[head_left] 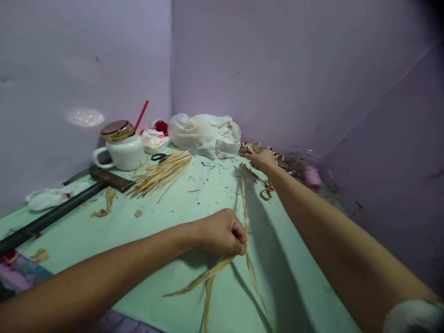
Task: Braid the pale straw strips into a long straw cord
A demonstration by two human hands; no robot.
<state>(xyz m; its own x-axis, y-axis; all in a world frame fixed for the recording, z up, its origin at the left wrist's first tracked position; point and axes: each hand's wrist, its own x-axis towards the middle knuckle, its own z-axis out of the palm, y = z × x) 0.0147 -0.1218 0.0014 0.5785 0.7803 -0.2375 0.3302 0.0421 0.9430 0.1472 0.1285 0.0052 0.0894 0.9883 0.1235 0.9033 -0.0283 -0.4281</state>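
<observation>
Okay, left hand (224,233) is pinching the straw cord (244,199), lower centre; right hand (262,159) is resting by the tangled fibre (251,148), right of centre, grip unclear. Should be keeping cord taut, loose strands (209,289) separated.

A mug (128,155) with a lid (117,131) on top stands behind a hammer (69,207), a red stick (141,117) rising by the mug, while scissors (162,156) lie nearby and a bag (207,136) sits well left of a pink spool (312,177).

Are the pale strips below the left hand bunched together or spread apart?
Spread apart: below the left hand, the pale strips fan into three tails, with green tabletop showing between.
</observation>
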